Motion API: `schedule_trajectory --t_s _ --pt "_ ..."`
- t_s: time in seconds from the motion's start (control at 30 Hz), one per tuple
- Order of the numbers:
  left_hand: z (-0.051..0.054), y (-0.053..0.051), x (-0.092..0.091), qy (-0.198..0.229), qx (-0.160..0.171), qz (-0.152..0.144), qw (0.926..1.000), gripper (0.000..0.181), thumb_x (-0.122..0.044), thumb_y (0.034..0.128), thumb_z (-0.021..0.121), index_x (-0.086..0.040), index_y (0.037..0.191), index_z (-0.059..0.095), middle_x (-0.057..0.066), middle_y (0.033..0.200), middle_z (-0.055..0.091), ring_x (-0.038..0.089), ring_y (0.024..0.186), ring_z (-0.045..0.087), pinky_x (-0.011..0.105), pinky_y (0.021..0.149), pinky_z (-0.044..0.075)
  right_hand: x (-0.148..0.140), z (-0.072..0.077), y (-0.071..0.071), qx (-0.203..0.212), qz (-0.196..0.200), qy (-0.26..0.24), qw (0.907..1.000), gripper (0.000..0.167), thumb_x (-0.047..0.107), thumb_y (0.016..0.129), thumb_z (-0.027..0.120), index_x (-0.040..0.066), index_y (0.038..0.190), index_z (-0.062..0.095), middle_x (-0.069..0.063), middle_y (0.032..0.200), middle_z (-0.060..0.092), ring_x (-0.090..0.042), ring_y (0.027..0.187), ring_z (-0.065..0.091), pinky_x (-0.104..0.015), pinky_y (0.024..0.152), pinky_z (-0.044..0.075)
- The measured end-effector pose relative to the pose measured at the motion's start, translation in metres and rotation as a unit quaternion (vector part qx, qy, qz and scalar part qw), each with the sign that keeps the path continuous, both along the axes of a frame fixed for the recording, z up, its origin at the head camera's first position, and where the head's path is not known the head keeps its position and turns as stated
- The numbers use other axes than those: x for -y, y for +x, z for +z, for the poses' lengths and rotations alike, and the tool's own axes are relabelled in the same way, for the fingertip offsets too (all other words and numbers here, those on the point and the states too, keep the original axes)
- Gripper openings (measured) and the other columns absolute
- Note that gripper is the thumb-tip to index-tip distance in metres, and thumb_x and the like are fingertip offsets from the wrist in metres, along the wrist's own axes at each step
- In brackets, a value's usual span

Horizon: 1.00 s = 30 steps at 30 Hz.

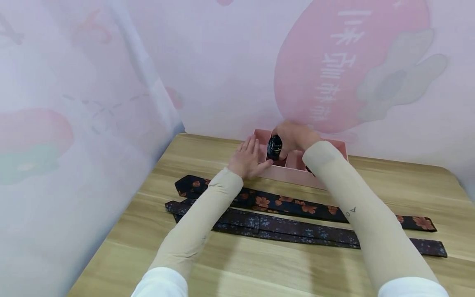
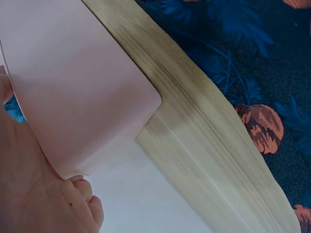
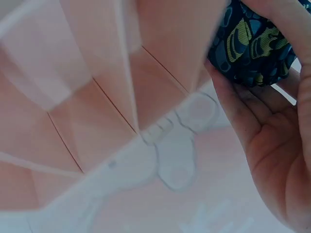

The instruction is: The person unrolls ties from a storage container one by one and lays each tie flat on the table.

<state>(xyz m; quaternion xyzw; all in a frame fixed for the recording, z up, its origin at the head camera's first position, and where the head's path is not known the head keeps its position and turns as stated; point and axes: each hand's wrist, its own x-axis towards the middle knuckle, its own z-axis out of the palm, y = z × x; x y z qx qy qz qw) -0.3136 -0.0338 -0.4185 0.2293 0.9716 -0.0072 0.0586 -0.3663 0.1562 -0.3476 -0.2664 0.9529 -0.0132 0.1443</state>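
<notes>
A pink divided box (image 1: 293,175) stands on the table against the back wall. My right hand (image 1: 295,136) grips a rolled necktie (image 1: 274,147), dark with yellow and blue-grey shapes, at a compartment toward the box's left end. In the right wrist view the fingers and thumb curl round this roll (image 3: 257,46), beside the box's dividers. My left hand (image 1: 245,159) rests on the box's left front corner with its fingers straight. The left wrist view shows that palm against the rim, beside the smooth pink outer wall (image 2: 82,87).
Two folded neckties lie across the wooden table (image 1: 267,268) in front of the box: a navy one with orange flowers (image 1: 285,204) and a dark one with small blue flowers (image 1: 282,227). A printed strawberry sheet (image 1: 230,62) covers the wall behind. My right forearm hides part of the box.
</notes>
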Motion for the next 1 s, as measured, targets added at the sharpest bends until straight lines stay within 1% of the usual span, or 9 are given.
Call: schedule_trajectory --t_s 0.13,0.3,0.4,0.53,0.63,0.73,0.83,0.93,1.0 --pt "-0.003 -0.004 0.006 0.009 0.008 0.006 0.9999 0.098 -0.074 0.105 0.026 -0.001 0.169 0.009 0.016 0.179 0.003 0.031 0.167 0.007 0.044 0.136 0.015 0.005 0.018 0.002 0.003 -0.014 0.005 0.9999 0.062 0.027 0.077 0.094 0.007 0.131 0.071 -0.011 0.123 0.073 -0.028 0.11 0.069 -0.047 0.102 0.06" --pt "-0.007 -0.011 0.015 0.02 0.017 0.011 0.9996 0.097 -0.072 0.1058 0.027 -0.001 0.169 0.007 0.017 0.179 0.002 0.032 0.167 0.006 0.046 0.136 0.013 0.007 0.038 0.005 -0.002 0.004 0.027 0.9996 0.065 0.035 0.076 0.093 0.008 0.13 0.071 -0.011 0.122 0.074 -0.028 0.109 0.068 -0.047 0.101 0.06" --pt "-0.008 -0.016 0.019 0.024 0.013 0.008 0.9996 0.096 -0.07 0.1063 0.029 0.0 0.168 0.009 0.018 0.178 0.005 0.033 0.167 0.007 0.047 0.136 0.014 0.004 0.049 0.011 0.005 0.011 0.032 0.9994 0.068 0.037 0.075 0.093 0.008 0.132 0.071 -0.01 0.122 0.075 -0.027 0.108 0.069 -0.047 0.1 0.06" --pt "-0.001 -0.019 0.024 0.008 -0.01 -0.008 0.9999 0.095 -0.07 0.1064 0.031 0.001 0.167 0.018 0.02 0.177 0.015 0.034 0.166 0.015 0.046 0.135 0.018 -0.001 0.062 0.027 0.046 0.017 0.025 0.9985 0.071 0.036 0.075 0.093 0.007 0.135 0.069 -0.009 0.122 0.074 -0.025 0.107 0.07 -0.046 0.098 0.061" --pt "0.011 -0.016 0.026 -0.012 -0.033 -0.036 0.9987 0.091 -0.066 0.1077 0.034 0.003 0.165 0.024 0.022 0.174 0.024 0.035 0.164 0.022 0.045 0.134 0.022 -0.006 0.067 0.042 0.07 0.033 0.03 0.9965 0.071 0.038 0.075 0.093 0.01 0.136 0.069 -0.006 0.122 0.074 -0.022 0.106 0.07 -0.044 0.097 0.061" --pt "0.025 -0.009 0.027 -0.022 -0.053 -0.074 0.9956 0.079 -0.051 0.1094 0.043 0.006 0.162 0.031 0.024 0.17 0.033 0.037 0.16 0.03 0.045 0.133 0.026 -0.012 0.066 0.059 0.096 0.06 0.037 0.9929 0.072 0.042 0.075 0.093 0.012 0.136 0.069 -0.005 0.122 0.073 -0.021 0.108 0.069 -0.043 0.097 0.061" --pt "0.039 0.005 0.028 -0.01 -0.081 -0.113 0.9902 0.067 -0.034 0.1059 0.054 0.006 0.158 0.039 0.023 0.162 0.046 0.037 0.15 0.047 0.046 0.126 0.039 -0.018 0.061 0.075 0.138 0.069 0.029 0.9875 0.074 0.044 0.076 0.093 0.013 0.138 0.068 -0.004 0.127 0.072 -0.021 0.113 0.068 -0.045 0.1 0.06" --pt "0.049 0.027 0.032 0.02 -0.101 -0.157 0.9822 0.058 -0.027 0.1025 0.061 0.004 0.151 0.049 0.021 0.145 0.062 0.034 0.124 0.068 0.045 0.106 0.058 -0.022 0.052 0.09 0.204 0.055 0.015 0.9772 0.081 0.047 0.075 0.094 0.013 0.143 0.065 -0.002 0.134 0.07 -0.021 0.119 0.066 -0.047 0.106 0.057" --pt "0.055 0.045 0.034 0.048 -0.102 -0.187 0.9758 0.053 -0.026 0.102 0.064 0.003 0.145 0.055 0.018 0.13 0.07 0.028 0.099 0.074 0.04 0.086 0.064 -0.024 0.045 0.1 0.231 0.05 0.02 0.9714 0.088 0.052 0.074 0.094 0.013 0.146 0.062 -0.002 0.139 0.067 -0.021 0.124 0.063 -0.048 0.108 0.056"
